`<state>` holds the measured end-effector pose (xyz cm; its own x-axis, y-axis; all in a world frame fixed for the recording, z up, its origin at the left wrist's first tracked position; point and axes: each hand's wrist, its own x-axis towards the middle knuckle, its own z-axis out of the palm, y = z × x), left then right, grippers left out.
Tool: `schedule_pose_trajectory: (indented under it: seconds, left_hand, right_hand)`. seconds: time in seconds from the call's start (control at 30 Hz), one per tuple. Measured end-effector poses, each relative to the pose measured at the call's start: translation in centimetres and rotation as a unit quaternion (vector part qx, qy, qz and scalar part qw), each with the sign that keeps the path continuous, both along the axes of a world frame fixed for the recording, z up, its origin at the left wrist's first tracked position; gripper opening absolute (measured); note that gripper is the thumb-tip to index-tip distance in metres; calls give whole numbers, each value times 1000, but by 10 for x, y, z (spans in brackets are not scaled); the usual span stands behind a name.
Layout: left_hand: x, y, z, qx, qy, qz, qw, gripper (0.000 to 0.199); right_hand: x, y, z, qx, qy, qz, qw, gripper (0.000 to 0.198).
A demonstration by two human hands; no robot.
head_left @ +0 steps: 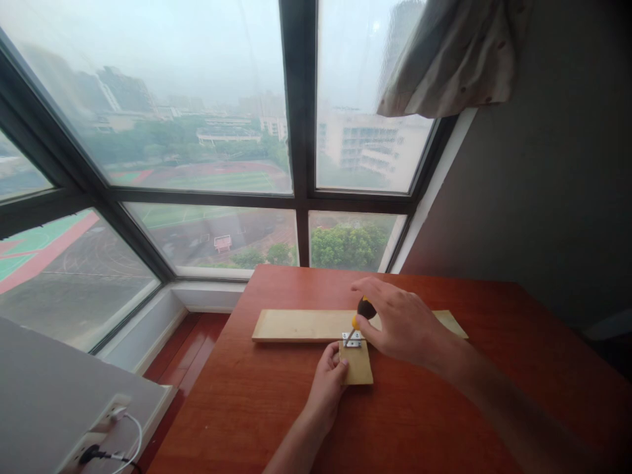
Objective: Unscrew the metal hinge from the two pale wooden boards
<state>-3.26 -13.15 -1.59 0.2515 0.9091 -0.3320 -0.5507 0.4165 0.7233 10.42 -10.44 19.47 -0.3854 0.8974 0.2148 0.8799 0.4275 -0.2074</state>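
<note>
My right hand (395, 316) is closed around the black and yellow handle of a screwdriver (366, 308). The shaft slants down to a silver metal hinge (352, 340), its tip near the hinge's left side. That hinge lies where a small square wooden board (359, 366) meets the front edge of a long pale plank (301, 324). With the thumb on top and fingers at its left edge, my left hand (332, 372) grips the small board. Part of the plank is hidden behind my right hand. Whether a screw sits under the tip is too small to tell.
A reddish-brown wooden table (257, 408) carries the boards. Beyond its far edge stand large windows with dark frames (301, 131). A curtain (454, 59) hangs at the upper right. Plugs and cables (118, 434) are in a wall socket at the lower left.
</note>
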Motion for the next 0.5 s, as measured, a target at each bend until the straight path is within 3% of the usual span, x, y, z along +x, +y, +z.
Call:
schedule_pose_trajectory:
  seconds: [0.13,0.33,0.5]
  left_hand:
    - [0,1,-1,-2,4,-4,1000,45]
    - [1,1,0,-15,9,1,1000,47]
    - [1,2,1,-8,14,-1,1000,47]
  right_hand:
    - [-2,3,-3,0,-16,-46,999,32]
    - [1,3,-4,4,32,19,999,46]
    - [-5,4,-3,5,-19,-58,998,33]
